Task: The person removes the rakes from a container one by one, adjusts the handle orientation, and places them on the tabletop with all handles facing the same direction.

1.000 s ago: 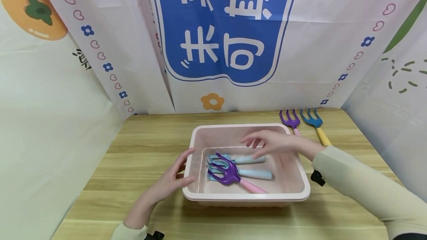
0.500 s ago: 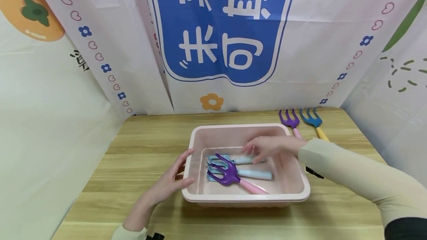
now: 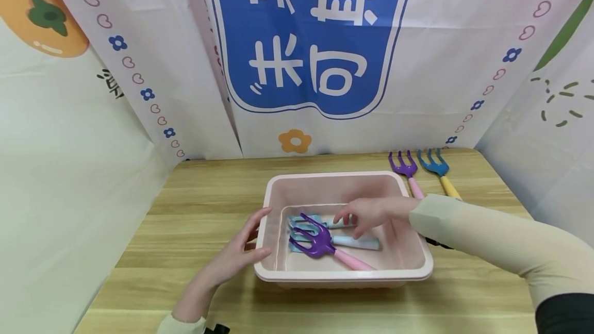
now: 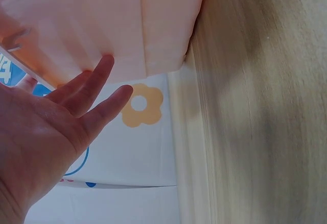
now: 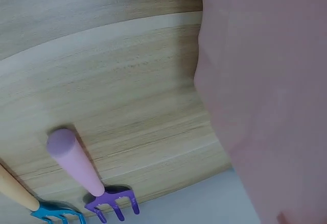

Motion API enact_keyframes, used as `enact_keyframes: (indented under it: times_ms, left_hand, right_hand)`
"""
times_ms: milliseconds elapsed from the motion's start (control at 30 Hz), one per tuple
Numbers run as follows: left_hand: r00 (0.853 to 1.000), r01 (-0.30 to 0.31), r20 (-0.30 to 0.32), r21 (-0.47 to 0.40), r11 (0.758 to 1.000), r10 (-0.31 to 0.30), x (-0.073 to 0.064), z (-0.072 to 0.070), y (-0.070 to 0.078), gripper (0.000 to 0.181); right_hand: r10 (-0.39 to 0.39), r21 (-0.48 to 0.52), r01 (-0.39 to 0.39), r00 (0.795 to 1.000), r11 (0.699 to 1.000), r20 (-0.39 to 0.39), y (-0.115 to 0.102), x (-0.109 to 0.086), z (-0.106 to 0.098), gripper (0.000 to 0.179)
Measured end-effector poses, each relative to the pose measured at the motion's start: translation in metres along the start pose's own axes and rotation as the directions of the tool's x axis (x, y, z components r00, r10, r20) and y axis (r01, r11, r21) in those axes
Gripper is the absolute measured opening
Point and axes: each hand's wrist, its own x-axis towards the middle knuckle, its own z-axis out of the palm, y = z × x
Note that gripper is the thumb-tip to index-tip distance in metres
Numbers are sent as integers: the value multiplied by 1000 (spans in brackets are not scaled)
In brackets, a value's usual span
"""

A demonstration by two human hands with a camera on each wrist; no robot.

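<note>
A pink plastic bin (image 3: 343, 275) stands on the table. Inside lie a purple hand rake (image 3: 320, 241) with a pink handle and light blue hand rakes, whose handles (image 3: 356, 243) point right. The purple head overlaps the light blue heads. My right hand (image 3: 368, 214) is down in the bin over the light blue handles, fingers bent and apart; it partly hides the rear handle. Contact with that handle cannot be told. At the bin's left side my left hand (image 3: 236, 251) rests with extended fingers; in the left wrist view its fingertips touch the outer wall (image 4: 117, 25).
Behind the bin to the right, a purple rake (image 3: 406, 168) with a pink handle and a blue rake (image 3: 436, 168) with a yellow handle lie on the wooden table (image 3: 199, 200). A printed white cloth (image 3: 417, 97) hangs behind the table.
My right hand has lowered into the bin, down toward the light blue handles. My left hand keeps its place at the bin's left side, and the rakes lie as before.
</note>
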Motion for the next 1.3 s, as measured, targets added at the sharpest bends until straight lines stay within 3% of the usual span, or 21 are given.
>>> enact_keyframes:
  times_ms: [100,167,367,467,1067,1300]
  left_hand:
    - [1000,-1,-2,-2,1000,1,1,1,1,75]
    - [1000,-1,-3,-2,1000,1,1,1,1,75]
    - [1000,0,-5,-4,1000,0,1,1,2,75]
    - [1000,-5,-4,-5,1000,5,1,1,2,75]
    - [1000,-11,9,-11,1000,11,2,2,2,75]
    - [1000,-7,2,-10,1000,7,2,1,0,74]
  right_hand:
    - [-21,-82,17,999,997,-42,1,0,0,54]
    - [10,-106,-14,999,994,-37,2,0,-1,56]
    - [180,-63,-177,982,982,48,-1,0,0,62]
    - [206,-29,-205,976,978,64,-1,0,0,59]
    - [155,-102,-149,986,984,55,2,0,7,47]
    - [192,-80,-187,980,979,57,1,-1,2,54]
